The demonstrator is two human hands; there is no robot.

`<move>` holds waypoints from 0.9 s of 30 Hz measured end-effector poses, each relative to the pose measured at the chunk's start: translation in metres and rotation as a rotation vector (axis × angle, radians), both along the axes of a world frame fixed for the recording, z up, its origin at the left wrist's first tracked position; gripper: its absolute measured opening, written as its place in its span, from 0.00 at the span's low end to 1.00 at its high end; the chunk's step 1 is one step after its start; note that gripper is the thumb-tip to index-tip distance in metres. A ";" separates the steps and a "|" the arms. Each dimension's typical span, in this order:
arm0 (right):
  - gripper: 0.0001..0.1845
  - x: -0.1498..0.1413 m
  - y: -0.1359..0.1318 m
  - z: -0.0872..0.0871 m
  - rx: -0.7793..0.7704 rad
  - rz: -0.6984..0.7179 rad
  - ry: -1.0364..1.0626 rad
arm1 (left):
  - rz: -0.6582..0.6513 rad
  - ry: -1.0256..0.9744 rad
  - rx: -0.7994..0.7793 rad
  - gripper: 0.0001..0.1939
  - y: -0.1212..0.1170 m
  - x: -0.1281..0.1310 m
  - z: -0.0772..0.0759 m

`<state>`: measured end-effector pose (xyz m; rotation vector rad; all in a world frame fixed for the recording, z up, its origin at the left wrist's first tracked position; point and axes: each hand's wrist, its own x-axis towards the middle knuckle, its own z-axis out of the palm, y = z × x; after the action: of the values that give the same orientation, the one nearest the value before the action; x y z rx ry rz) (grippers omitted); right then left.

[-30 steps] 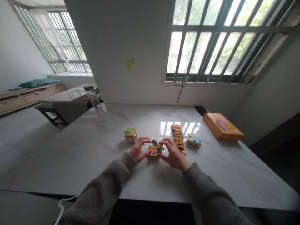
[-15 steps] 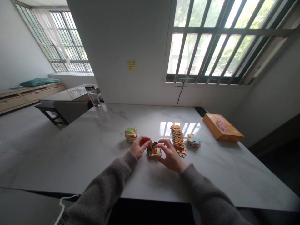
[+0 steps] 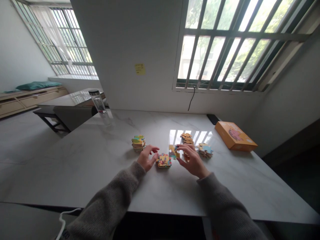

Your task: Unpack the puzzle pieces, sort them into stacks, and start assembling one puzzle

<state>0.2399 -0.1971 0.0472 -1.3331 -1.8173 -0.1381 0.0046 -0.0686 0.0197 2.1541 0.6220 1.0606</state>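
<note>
Between thumb and fingers, my right hand (image 3: 192, 160) holds a jigsaw puzzle piece (image 3: 173, 152) raised above the table, its yellow and dark picture toward me. My left hand (image 3: 148, 158) has its thumb and fingers apart, with the thumb tip at the left edge of a short stack of puzzle pieces (image 3: 164, 160). A taller stack of pieces (image 3: 138, 143) stands beyond the left hand. Behind the right hand lies a leaning row of brown-backed pieces (image 3: 187, 138), partly hidden by it. Right of that row is a pile of light-blue pieces (image 3: 205, 150).
An orange box (image 3: 235, 137) lies at the right, with a black phone (image 3: 213, 119) behind it. A glass bottle (image 3: 98, 102) stands at the far left edge of the white marble-patterned table (image 3: 105, 156). A white cable (image 3: 62, 220) hangs at the near left edge.
The puzzle piece has moved right, off the short stack, in my right hand, and its picture side now shows. My left hand has let go of it and its fingers have spread.
</note>
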 end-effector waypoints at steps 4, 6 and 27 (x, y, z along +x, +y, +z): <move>0.14 0.063 -0.022 -0.004 -0.018 -0.212 0.049 | -0.087 0.128 0.225 0.08 -0.001 -0.005 -0.001; 0.13 0.096 -0.036 -0.010 -0.040 -0.313 0.043 | -0.118 0.177 0.253 0.09 -0.001 -0.005 -0.002; 0.11 0.113 -0.044 -0.015 0.078 -0.482 -0.113 | -0.176 0.236 0.292 0.11 0.001 -0.007 -0.001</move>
<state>0.3532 -0.2407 0.0324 -1.7126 -1.5303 -0.5444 -0.0022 -0.0672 0.0189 2.5604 0.3900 0.8516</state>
